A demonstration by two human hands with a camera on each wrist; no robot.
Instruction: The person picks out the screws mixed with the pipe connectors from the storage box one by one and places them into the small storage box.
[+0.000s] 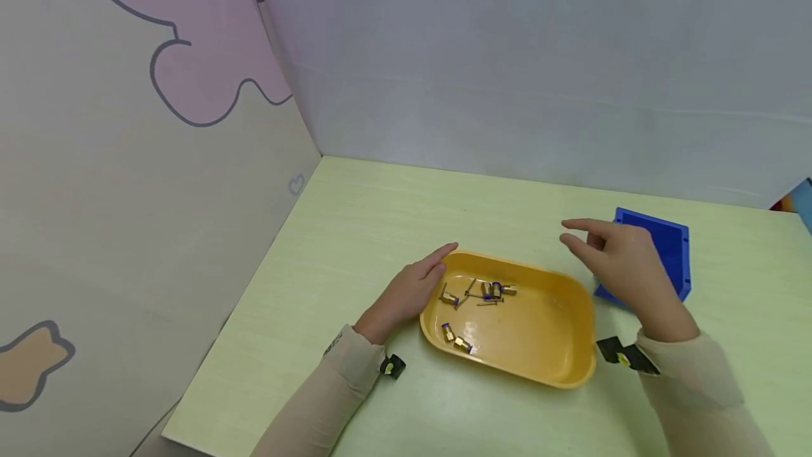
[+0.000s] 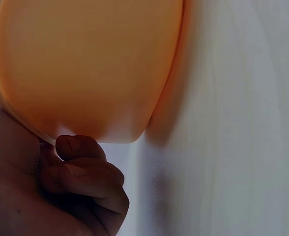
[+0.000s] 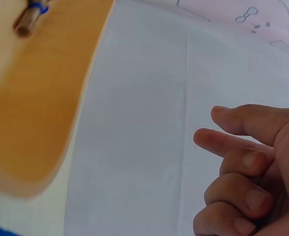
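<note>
Fingers, left hand [image 1: 412, 293]: laid along the left rim of the tray [image 1: 558, 365], thumb side on top; the left wrist view shows the fingers [image 2: 85, 172] curled under the rim, so a steadying hold, though how firm it is cannot be told from so close.
Fingers, right hand [image 1: 624, 263]: spread and relaxed, holding nothing, raised above the tray's far right corner, in front of the blue bin [image 1: 672, 245].
Tray: yellow, oblong, on the desk [image 1: 355, 231], near the middle.
Contents: small brass fittings [image 1: 497, 290] with blue collars, loose in the tray's left half; two more [image 1: 455, 338] nearer the person. A few thin dark pins appear to lie among them.
Step in hand, as judged: tray braced, picking hand poised, no piece taken yet.
Next move calls for: the right hand to come down and leftward to the cluster, and a fine pinch on one fitting without scattering its neighbours.
</note>
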